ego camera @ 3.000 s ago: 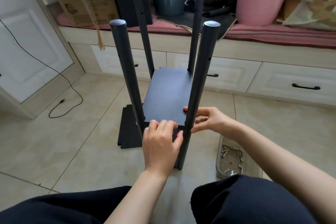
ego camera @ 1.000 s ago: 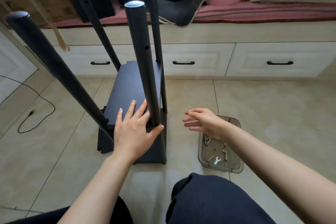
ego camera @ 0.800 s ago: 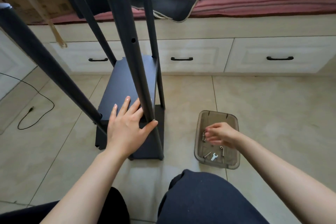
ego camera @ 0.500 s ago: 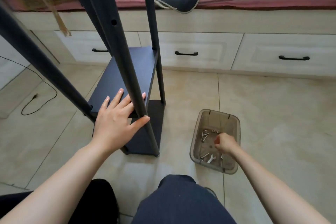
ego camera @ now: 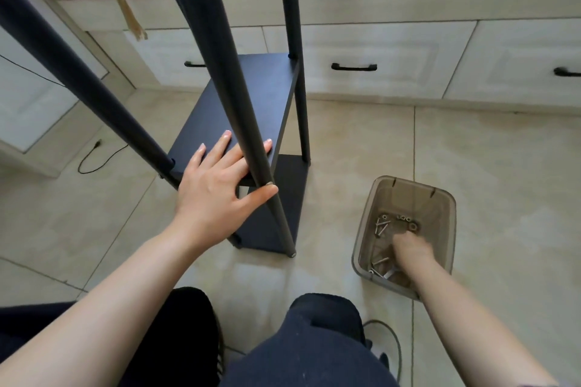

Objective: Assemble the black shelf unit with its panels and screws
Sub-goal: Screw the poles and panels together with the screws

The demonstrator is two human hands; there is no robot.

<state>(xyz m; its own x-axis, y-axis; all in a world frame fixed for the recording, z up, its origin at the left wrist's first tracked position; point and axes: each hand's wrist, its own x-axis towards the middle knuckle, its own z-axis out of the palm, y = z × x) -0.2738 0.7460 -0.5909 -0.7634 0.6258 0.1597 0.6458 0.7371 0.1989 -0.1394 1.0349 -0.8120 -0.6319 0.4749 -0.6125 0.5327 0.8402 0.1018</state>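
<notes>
Now left hand flat on shelf panel, fingers spread, thumb against pole; right hand inside screw tray, blurred, finger state unclear.

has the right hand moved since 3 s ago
Yes. The right hand left the shelf panel and went down to the right, into the plastic bin holding the screws.

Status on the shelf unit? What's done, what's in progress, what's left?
Done: four black poles stand up through a lower panel on the floor and a second panel above it.
In hand: the left hand rests flat on the second panel, steadying it; the right hand, blurred, is down in the clear bin among the screws.
Left: fastening that panel; open holes higher up suggest more panels.
</notes>
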